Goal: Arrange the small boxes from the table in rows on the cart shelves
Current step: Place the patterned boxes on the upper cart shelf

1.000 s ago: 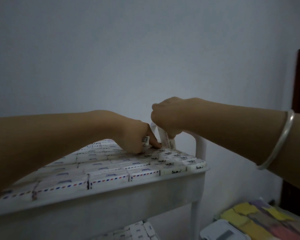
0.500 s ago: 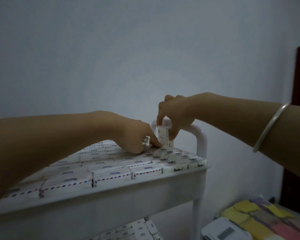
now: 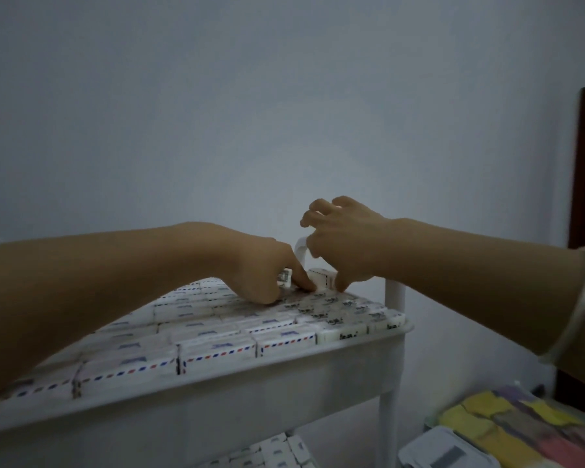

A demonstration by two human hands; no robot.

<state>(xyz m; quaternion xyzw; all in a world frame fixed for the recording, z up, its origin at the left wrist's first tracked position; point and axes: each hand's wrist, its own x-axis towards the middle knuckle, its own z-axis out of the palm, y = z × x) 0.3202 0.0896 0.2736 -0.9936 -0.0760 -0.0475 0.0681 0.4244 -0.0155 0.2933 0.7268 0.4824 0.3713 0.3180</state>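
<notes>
Left hand (image 3: 264, 271) has a small box (image 3: 285, 277) tucked tight in its curled fingers, index finger stretched down onto the packed rows (image 3: 217, 336). Right hand (image 3: 345, 244) sits at its 3 o'clock, thumb pressed against the right side of a standing box (image 3: 322, 277), the other fingers lifted and loosely curled, gripping nothing. That standing box is on top of the layer, between left index finger and right thumb. It's at the far right corner of the cart's top shelf (image 3: 284, 376), just beside the white handle post (image 3: 395, 295). Down at 6 o'clock, lower-shelf boxes (image 3: 277, 454) peek out. There's a silver bangle (image 3: 578, 298) on the right wrist and coloured pads (image 3: 507, 430) at 5 o'clock.
</notes>
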